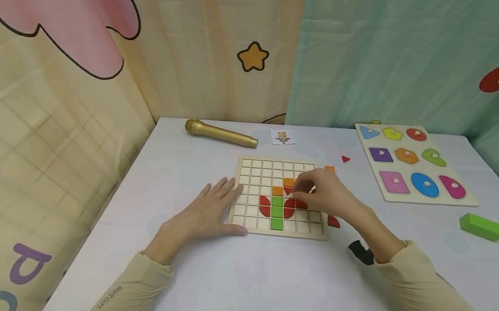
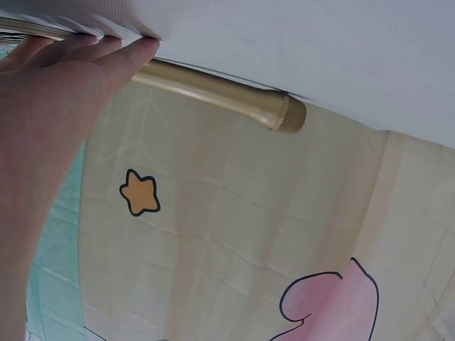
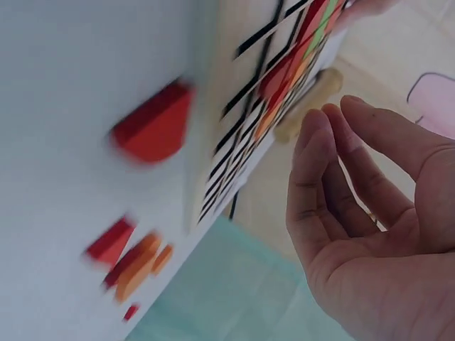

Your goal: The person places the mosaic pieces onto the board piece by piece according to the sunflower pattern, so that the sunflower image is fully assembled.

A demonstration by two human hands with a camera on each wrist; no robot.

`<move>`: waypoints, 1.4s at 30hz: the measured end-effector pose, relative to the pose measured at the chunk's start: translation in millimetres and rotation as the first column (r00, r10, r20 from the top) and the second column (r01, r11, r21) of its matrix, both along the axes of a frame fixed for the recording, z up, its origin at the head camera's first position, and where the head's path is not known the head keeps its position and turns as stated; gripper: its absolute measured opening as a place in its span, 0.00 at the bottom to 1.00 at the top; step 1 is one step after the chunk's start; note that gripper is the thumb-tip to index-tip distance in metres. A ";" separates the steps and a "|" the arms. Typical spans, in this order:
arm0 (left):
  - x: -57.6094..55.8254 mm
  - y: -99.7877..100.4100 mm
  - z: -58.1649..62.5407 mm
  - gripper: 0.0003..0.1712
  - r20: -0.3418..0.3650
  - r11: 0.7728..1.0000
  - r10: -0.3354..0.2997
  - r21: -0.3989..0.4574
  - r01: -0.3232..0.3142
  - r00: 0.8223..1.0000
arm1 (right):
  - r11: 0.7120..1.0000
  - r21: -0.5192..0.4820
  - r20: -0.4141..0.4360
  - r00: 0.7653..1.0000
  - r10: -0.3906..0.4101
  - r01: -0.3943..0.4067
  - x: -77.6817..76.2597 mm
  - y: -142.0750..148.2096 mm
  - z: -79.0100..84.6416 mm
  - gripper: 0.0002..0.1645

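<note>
A wooden grid board (image 1: 244, 174) lies flat, bearing red, green and orange pieces. My left hand (image 1: 205, 209) is spread flat beside its left edge, fingertips and thumb at the frame. In the left wrist view, the left hand's fingers (image 2: 128, 60) reach along the white surface. Over the board's right half, my right hand (image 1: 327, 193) bends its fingers down near a red triangle (image 1: 288, 190). The right wrist view shows its thumb and fingertips (image 3: 313, 128) drawn close together; I cannot tell whether a small piece is between them. Green squares (image 1: 277, 223) form a column, with red quarter-rounds (image 1: 264, 206) beside it.
Behind the board lie a gold microphone (image 1: 221, 134) and a small pattern card (image 1: 282, 137). Loose red (image 1: 333, 221) and orange (image 1: 329, 169) pieces lie right of it. Farther right are a shape puzzle (image 1: 378, 174), a green block (image 1: 481, 227) and a black object (image 1: 361, 253).
</note>
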State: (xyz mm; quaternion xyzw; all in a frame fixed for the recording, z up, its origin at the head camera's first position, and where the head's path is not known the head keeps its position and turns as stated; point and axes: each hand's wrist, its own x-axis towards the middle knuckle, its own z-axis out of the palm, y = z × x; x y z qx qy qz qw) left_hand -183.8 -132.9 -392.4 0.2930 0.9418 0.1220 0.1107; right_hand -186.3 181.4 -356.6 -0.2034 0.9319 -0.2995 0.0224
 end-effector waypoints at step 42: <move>0.3 -2.1 -4.0 0.68 -0.002 1.000 0.003 0.021 -0.003 1.000 | 0.998 -0.040 0.100 0.994 -0.051 0.055 25.5 41.6 -2.0 0.11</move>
